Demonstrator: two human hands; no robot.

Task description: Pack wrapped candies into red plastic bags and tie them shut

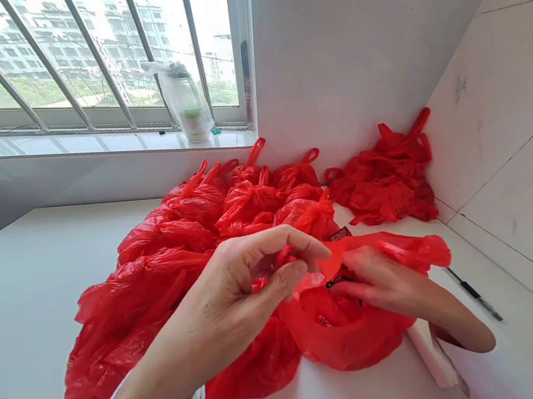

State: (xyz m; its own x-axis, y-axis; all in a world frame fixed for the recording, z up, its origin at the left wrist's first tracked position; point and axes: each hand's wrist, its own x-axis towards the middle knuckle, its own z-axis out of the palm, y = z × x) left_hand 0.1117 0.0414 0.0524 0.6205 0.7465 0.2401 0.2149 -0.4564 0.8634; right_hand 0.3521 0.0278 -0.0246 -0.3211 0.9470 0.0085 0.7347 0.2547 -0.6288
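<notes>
An opened red plastic bag (353, 344) rests on the white table in front of me, its mouth facing up. My left hand (253, 276) is at the left side of the mouth, fingers curled and thumb against a finger, apparently pinching the bag's rim. My right hand (380, 276) reaches into the mouth from the right, blurred, with its fingers closed around a small black item (335, 281) whose kind I cannot make out. Dark and printed bits show inside the bag. Behind the mouth, a dark red printed label or packet (339, 234) sticks out.
Several knotted, filled red bags (171, 235) spread over the white table (3, 295) to the left and back. A heap of loose red bags (385, 181) lies in the far corner. A black pen (474, 293) is by the tiled wall. On the windowsill stands a bagged jar (192, 110).
</notes>
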